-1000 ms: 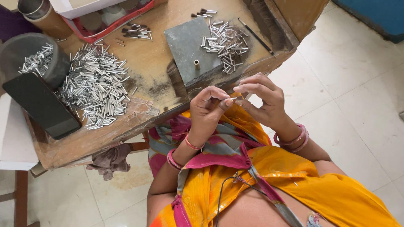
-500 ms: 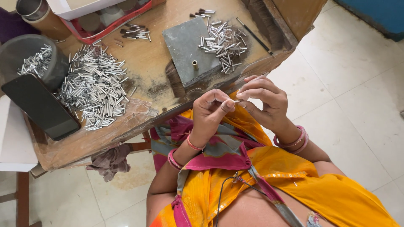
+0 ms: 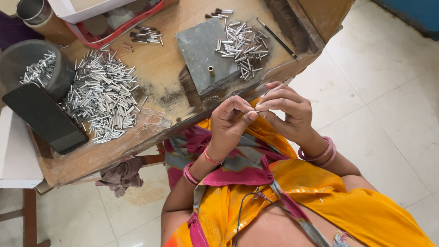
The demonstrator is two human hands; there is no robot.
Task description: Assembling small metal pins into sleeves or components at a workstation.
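Shiny metal tubes (image 3: 103, 98) lie on a rough, worn wooden table (image 3: 157, 64) beside a matt grey block (image 3: 203, 55).

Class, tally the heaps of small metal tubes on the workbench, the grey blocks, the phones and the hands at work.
Tube heaps: 2, big, small
Grey block: 1
Phone: 1
Hands: 2, left hand, right hand
Total: 6

Both forearms raised in front of the chest; left hand (image 3: 231, 119) and right hand (image 3: 288, 110) meet fingertip to fingertip, thumbs and forefingers pinched, remaining fingers curled, wrists bent.
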